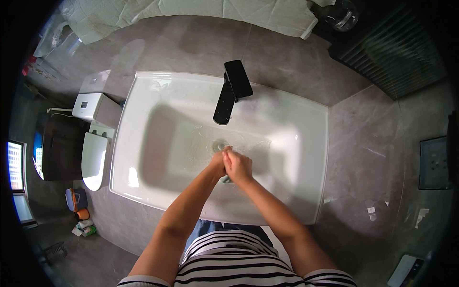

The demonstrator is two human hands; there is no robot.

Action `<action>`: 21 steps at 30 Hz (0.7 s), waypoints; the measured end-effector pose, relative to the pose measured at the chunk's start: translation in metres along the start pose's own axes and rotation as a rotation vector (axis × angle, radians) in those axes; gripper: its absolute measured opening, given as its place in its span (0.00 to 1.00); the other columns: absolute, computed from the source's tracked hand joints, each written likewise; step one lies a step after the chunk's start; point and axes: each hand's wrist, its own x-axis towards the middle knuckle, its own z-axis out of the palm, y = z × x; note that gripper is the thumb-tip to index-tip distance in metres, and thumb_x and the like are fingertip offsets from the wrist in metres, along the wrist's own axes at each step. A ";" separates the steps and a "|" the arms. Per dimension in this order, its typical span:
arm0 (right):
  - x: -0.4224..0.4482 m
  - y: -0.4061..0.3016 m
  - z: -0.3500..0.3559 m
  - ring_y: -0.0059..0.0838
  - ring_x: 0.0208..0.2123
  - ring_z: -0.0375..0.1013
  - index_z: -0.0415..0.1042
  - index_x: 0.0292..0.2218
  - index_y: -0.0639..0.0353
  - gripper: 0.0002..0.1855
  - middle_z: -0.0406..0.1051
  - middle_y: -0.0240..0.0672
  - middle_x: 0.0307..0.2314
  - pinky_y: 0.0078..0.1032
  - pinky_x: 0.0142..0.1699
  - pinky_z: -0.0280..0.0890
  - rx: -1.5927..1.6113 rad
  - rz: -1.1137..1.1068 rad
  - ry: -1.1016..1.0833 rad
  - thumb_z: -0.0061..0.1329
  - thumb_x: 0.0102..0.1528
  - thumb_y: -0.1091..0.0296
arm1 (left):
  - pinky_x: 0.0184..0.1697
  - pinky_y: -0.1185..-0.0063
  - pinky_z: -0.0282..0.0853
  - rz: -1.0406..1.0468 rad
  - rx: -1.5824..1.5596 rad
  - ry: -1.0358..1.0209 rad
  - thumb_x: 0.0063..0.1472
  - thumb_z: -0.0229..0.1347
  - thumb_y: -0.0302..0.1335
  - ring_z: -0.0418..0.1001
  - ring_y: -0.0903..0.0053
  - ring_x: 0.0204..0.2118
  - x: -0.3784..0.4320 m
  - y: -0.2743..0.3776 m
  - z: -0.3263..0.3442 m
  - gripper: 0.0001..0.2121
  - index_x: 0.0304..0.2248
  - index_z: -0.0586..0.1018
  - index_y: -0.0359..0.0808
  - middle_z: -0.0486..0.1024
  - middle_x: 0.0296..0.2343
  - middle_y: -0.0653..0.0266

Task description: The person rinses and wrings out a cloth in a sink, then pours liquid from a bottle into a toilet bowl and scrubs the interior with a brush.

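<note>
My left hand point(217, 163) and my right hand point(239, 165) are pressed together over the middle of a white rectangular washbasin point(304, 143). The right thumb lies along the top, against the left hand. The other fingers are mostly hidden, so whether anything sits between the palms does not show. Just beyond the fingertips is the round drain point(220, 145), under shallow rippled water point(195, 143). A black single-lever faucet point(229, 95) stands at the basin's back rim, its spout pointing towards my hands. No distinct stream from the spout can be made out.
Left of the basin stands a white toilet point(95, 161), with a dark cabinet point(66, 147) beyond. Several small containers point(76, 200) sit lower left. Pale quilted fabric point(215, 9) spans the top, near a clear glass vessel point(340, 16). A ribbed panel point(391, 53) projects at upper right.
</note>
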 end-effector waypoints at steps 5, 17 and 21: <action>0.040 0.075 -0.001 0.66 0.43 0.92 0.86 0.42 0.53 0.23 0.91 0.48 0.38 0.64 0.46 0.81 -0.238 0.073 -0.053 0.62 0.88 0.46 | 0.59 0.55 0.91 0.118 0.160 0.205 0.93 0.65 0.51 0.97 0.59 0.53 0.014 -0.005 -0.031 0.25 0.54 0.95 0.32 0.96 0.49 0.50; 0.038 0.090 0.020 0.70 0.42 0.93 0.93 0.45 0.56 0.24 0.91 0.56 0.36 0.62 0.46 0.83 0.014 0.261 -0.093 0.64 0.87 0.44 | 0.53 0.64 0.89 0.305 0.407 0.237 0.87 0.77 0.46 0.94 0.68 0.43 0.017 -0.004 -0.018 0.21 0.61 0.99 0.36 0.98 0.43 0.59; 0.019 0.011 0.024 0.75 0.40 0.91 0.92 0.43 0.55 0.24 0.91 0.57 0.36 0.66 0.46 0.82 0.055 0.091 -0.087 0.65 0.86 0.44 | 0.57 0.61 0.91 -0.021 -0.008 0.128 0.96 0.61 0.47 0.92 0.65 0.53 -0.012 0.004 -0.006 0.25 0.73 0.88 0.35 0.94 0.51 0.59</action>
